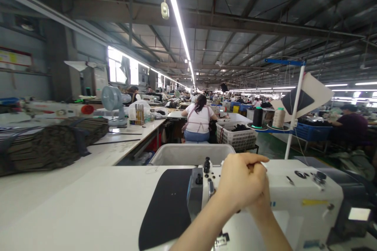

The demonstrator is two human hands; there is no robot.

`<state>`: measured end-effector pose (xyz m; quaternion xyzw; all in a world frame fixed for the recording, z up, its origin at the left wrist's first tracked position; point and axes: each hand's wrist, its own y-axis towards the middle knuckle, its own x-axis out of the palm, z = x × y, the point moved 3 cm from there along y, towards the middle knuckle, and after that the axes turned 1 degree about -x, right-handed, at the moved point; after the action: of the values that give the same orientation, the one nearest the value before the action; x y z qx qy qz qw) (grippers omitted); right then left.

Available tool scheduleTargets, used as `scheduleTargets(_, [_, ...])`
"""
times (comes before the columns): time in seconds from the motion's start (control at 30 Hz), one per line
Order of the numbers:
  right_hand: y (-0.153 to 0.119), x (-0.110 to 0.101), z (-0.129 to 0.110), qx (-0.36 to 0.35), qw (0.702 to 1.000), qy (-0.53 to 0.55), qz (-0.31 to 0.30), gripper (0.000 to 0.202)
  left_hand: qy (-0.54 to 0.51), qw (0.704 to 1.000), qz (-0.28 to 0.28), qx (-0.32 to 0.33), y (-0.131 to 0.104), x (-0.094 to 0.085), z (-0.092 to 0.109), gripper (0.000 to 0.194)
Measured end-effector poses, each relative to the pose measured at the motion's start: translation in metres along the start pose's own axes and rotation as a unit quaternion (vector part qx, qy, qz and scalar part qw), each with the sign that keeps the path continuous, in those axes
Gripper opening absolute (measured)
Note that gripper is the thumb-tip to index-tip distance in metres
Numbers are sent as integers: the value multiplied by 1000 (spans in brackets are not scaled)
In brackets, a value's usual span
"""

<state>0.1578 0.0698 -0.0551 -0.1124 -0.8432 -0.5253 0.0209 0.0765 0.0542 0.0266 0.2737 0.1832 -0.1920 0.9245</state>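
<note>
Factory hall behind; on the near white counter (73,200), both hands' grips, left hand (240,184) covering right hand (260,172), close together over the white sewing machine (294,192), perhaps pinching thread; contents unclear.

White sewing machine (294,196), upright on the pale surface (88,204), arm stretching rightward, black knobs on top near its left end. Black fabric piece (167,208) flat just left of it.

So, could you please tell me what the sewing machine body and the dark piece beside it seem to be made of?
Sewing machine: looks like white painted metal or hard plastic; smooth, faintly glossy casing, screws on top. Dark piece: probably matte black fabric or felt; it lies flat with no shine. The hands meet over the machine's top.
</note>
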Motion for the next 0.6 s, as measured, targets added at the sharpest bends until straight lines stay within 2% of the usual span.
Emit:
scheduleTargets(0.1, [0,8,2,78,997,12,4,13,1,1000,14,-10,4,-4,-4,40])
scheduleTargets(0.17, [1,10,3,101,995,19,16,11,-1,1000,10,-20,8,-4,-7,40])
scheduleTargets(0.33, [2,9,5,102,993,19,50,16,-5,999,-6,-40,14,0,-12,39])
scheduleTargets(0.6, [0,7,0,100,989,-99,54,22,-58,998,-25,-25,14,2,-18,32])
